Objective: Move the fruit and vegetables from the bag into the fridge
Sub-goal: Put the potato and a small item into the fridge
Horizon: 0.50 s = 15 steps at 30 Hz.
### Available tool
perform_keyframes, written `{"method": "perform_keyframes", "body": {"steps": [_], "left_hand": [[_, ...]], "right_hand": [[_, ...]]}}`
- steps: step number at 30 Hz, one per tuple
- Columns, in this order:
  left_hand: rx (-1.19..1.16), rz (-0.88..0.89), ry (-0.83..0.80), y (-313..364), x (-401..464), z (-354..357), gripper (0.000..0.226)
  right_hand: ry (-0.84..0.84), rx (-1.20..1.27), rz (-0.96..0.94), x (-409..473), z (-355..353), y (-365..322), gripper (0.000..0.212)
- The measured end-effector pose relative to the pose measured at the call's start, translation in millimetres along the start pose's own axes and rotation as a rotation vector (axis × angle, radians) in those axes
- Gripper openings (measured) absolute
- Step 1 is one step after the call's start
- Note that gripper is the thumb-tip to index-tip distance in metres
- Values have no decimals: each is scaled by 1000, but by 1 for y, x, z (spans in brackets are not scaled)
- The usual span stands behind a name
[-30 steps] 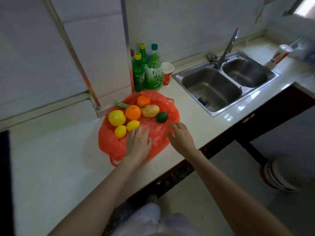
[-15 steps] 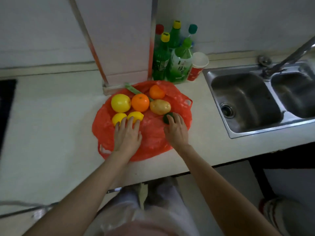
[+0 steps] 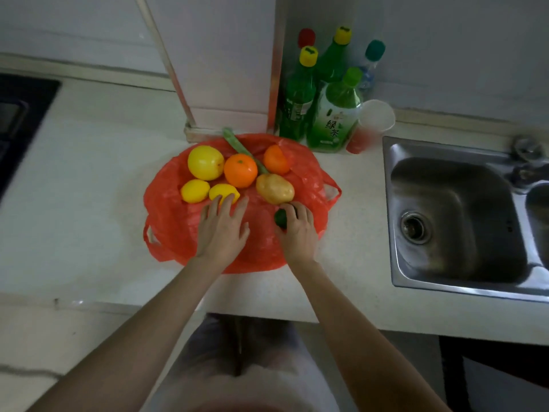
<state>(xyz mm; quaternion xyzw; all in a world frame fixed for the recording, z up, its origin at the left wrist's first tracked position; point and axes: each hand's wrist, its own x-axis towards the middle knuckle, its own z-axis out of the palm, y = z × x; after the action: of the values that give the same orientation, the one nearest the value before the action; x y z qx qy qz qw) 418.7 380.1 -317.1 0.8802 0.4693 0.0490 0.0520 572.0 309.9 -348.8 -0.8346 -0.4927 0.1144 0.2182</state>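
Now right hand [image 3: 298,230] fingers curled round green lime [image 3: 280,218]; left hand [image 3: 221,227] flat, fingers spread, fingertips touching lemon [image 3: 224,193]

Bare forearms, no sleeves, blurred pale trousers [image 3: 237,367], possibly grey

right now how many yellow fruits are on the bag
3. A large yellow fruit lies at the far left, a lemon sits nearer, and a second lemon beside it lies at the left hand's fingertips. None looks hidden.
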Motion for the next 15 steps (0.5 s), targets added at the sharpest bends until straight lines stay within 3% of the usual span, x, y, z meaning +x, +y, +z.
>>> {"method": "perform_keyframes", "body": {"steps": [7,15], "left_hand": [[-36,143,-70,33,47,-3,66],[103,260,-236,63,89,15,74]], "right_hand": [[158,120,-104,-18,-32,13,40],[165,127,-84,-34,-60,54,50]]}}
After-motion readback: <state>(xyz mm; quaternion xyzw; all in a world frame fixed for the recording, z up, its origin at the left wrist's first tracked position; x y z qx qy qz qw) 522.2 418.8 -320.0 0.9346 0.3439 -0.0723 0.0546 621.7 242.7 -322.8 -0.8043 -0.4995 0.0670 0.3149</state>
